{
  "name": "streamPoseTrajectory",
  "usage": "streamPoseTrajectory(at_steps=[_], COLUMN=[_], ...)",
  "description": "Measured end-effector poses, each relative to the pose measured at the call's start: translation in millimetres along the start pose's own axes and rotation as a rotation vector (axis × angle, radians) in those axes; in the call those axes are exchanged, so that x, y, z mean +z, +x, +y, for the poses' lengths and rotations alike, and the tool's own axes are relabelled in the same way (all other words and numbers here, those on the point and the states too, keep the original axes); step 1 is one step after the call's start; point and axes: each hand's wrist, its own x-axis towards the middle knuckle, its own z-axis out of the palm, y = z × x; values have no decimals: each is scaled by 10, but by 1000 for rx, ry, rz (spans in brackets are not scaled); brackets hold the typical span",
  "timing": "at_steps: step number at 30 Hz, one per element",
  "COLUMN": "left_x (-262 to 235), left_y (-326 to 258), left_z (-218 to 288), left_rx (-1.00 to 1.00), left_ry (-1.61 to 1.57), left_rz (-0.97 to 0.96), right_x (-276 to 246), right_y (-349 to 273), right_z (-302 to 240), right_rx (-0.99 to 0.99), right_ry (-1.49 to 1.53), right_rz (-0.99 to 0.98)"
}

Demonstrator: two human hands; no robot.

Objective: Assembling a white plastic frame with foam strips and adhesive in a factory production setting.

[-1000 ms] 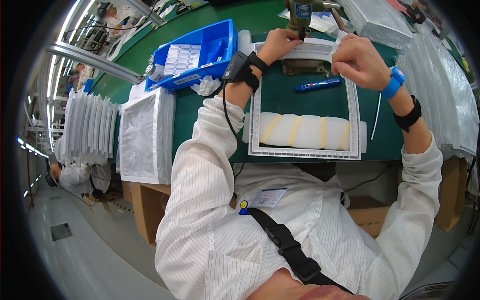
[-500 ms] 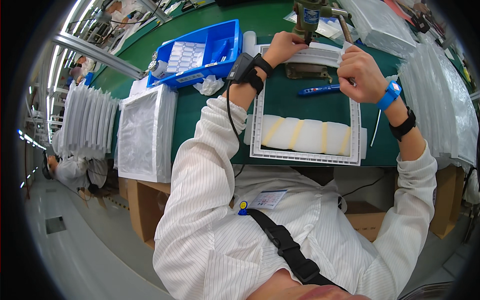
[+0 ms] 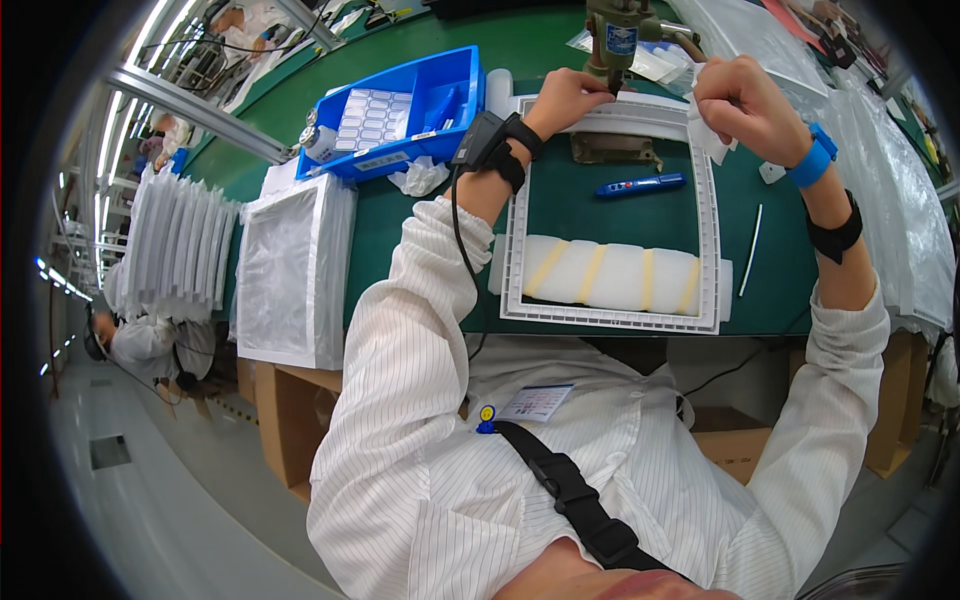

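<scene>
At the far side of a white rectangular plastic frame [image 3: 711, 230], my left hand [image 3: 570, 100] has its fingers pinched by the tip of a green bench press [image 3: 613, 45]. What the fingertips hold, if anything, is too small to make out. My right hand [image 3: 745, 108] is closed in a fist above the frame's far right corner, with a crumpled white tissue [image 3: 712, 135] hanging below the fingers. The press lever [image 3: 685, 40] ends close to this fist; contact cannot be told. A blue pen [image 3: 640, 185] lies inside the frame, beyond a taped white foam pad [image 3: 610, 272].
A blue divided bin [image 3: 460, 95] with label sheets stands at the left, beside a crumpled tissue [image 3: 419, 176]. Wrapped frames [image 3: 290, 270] stand left, plastic-wrapped stacks [image 3: 880, 190] right. A thin white stick [image 3: 750, 250] lies right of the frame. Cardboard boxes [image 3: 285, 420] are below the table.
My right hand has moved up and to the right with the tissue, away from the pen, and the press lever has swung. The left hand stays nearly in place.
</scene>
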Motion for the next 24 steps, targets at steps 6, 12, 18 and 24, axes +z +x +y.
streamPoseTrajectory(at_steps=[6,12,18,24], left_x=[-1,27,43,45], left_y=[-5,-9,-7,8], left_z=[9,-15,-3,-19], left_rx=[17,1,9,15], left_ry=[-15,8,15,13], left_rz=[8,5,15,24], right_x=[156,463,573,779], right_y=[-61,-205,-242,-296], right_z=[-5,35,68,208], right_rx=[-86,-146,-187,-205], right_ry=[-139,-249,-289,-394], right_rz=[67,99,170,195])
